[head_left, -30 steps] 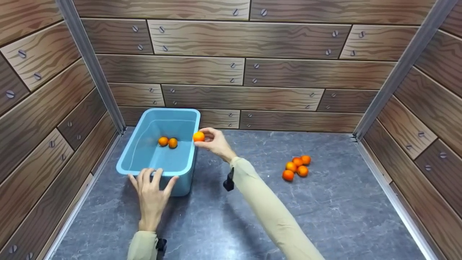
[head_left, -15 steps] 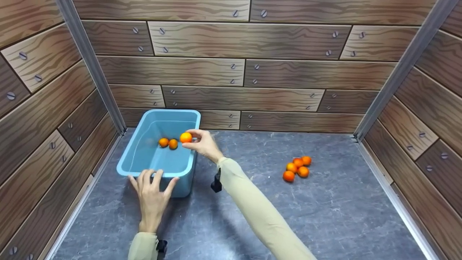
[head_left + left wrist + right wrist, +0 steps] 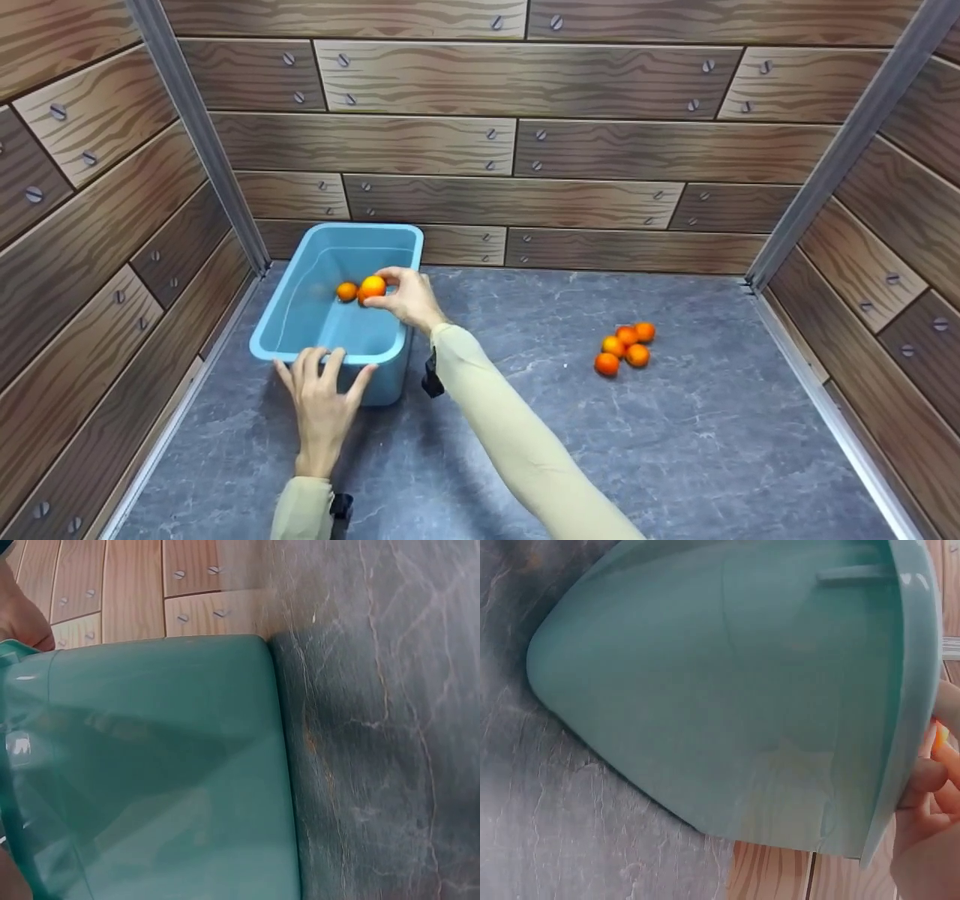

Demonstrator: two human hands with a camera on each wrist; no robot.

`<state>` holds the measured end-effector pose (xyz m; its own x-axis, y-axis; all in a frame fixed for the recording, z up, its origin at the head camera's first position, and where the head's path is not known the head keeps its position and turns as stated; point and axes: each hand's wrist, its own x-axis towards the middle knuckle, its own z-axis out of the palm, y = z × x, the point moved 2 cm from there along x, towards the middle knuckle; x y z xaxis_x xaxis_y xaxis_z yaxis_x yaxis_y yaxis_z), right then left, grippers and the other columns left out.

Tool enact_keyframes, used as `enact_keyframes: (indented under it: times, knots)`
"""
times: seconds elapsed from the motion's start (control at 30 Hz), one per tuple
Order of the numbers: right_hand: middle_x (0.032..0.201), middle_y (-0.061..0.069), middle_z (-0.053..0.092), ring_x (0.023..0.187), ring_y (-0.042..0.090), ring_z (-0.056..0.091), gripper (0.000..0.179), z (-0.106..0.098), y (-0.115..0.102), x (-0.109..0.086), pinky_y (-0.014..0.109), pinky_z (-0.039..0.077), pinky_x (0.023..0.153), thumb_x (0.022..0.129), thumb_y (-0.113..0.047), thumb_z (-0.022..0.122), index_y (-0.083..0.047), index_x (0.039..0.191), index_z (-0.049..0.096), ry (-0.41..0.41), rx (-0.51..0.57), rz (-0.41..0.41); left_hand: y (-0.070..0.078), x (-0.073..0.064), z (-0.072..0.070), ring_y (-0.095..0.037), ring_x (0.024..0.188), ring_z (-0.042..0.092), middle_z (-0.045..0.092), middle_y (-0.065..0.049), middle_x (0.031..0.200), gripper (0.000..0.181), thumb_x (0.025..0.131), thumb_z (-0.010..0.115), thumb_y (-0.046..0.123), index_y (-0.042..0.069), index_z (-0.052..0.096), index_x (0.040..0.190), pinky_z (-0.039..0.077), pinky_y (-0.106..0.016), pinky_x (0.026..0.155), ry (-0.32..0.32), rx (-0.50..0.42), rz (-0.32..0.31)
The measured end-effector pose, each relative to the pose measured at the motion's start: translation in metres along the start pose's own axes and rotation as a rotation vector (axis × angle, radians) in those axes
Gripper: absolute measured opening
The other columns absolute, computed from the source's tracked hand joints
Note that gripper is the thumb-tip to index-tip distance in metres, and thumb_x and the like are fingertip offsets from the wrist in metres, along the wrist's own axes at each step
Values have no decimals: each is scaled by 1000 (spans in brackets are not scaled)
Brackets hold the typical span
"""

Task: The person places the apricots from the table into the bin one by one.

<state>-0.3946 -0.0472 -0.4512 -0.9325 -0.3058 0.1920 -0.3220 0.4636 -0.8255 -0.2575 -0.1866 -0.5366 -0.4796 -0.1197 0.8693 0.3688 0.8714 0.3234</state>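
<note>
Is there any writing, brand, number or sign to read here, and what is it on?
None that I can read. The blue tub, the held orange fruit and the wood-patterned walls show no readable lettering.
The black wrist devices are too small to tell.

Eight orange fruits [image 3: 626, 337], one blue bin [image 3: 385, 387], two grips [image 3: 319, 412], two sleeves [image 3: 517, 442], three wood-patterned walls [image 3: 480, 142]

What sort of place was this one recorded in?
Probably a staged booth or recording cell: wood-patterned walls on three sides, metal corner posts, and a grey marbled surface between them.
</note>
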Motion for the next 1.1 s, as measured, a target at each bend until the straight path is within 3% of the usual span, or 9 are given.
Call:
enact_keyframes:
  times: [0.3, 0.47, 0.7, 0.93, 1.0, 1.1]
  knots:
    - [117, -1, 71, 107, 16, 65, 45, 1, -1, 2, 30, 52, 91, 80, -28, 83, -16, 120, 70, -12, -99, 4, -2, -2, 1, -38, 110, 51, 61, -18, 103, 48, 71, 86, 41, 6, 69, 100, 6, -73, 112, 4, 5, -15]
    - [118, -1, 71, 108, 16, 65, 44, 2, 0, 2, 31, 52, 91, 80, -29, 82, -16, 121, 70, -5, -78, 12, -3, -2, 1, -38, 110, 51, 60, -18, 103, 48, 71, 85, 41, 6, 69, 100, 5, -72, 113, -5, 5, -17]
    - [130, 4, 66, 106, 17, 68, 55, 0, 3, 1, 30, 56, 87, 83, -27, 79, -13, 133, 62, 20, 19, 51, -2, -1, -1, -38, 112, 51, 59, -17, 104, 48, 75, 82, 44, 7, 68, 101, 4, -70, 114, -32, 15, -17]
    - [124, 6, 68, 70, 13, 70, 44, -4, 10, -1, 26, 56, 59, 87, -23, 76, -12, 128, 66, 34, 154, 47, -2, 0, 0, -37, 111, 51, 60, -18, 103, 48, 71, 86, 40, 7, 69, 100, 5, -72, 113, -12, 6, -12]
    - [121, 6, 70, 68, 17, 70, 40, -6, 14, -2, 27, 57, 59, 87, -20, 76, -11, 125, 67, 40, 216, 33, -1, 0, 0, -37, 111, 51, 61, -18, 103, 48, 69, 88, 38, 7, 69, 100, 5, -72, 113, -9, 1, -13]
    - [118, 8, 70, 76, 18, 72, 36, -8, 19, -5, 35, 60, 69, 87, -15, 75, -9, 122, 68, 38, 334, 7, 0, 0, -1, -37, 111, 51, 60, -17, 104, 48, 68, 88, 37, 7, 68, 100, 4, -71, 113, -16, 7, -20]
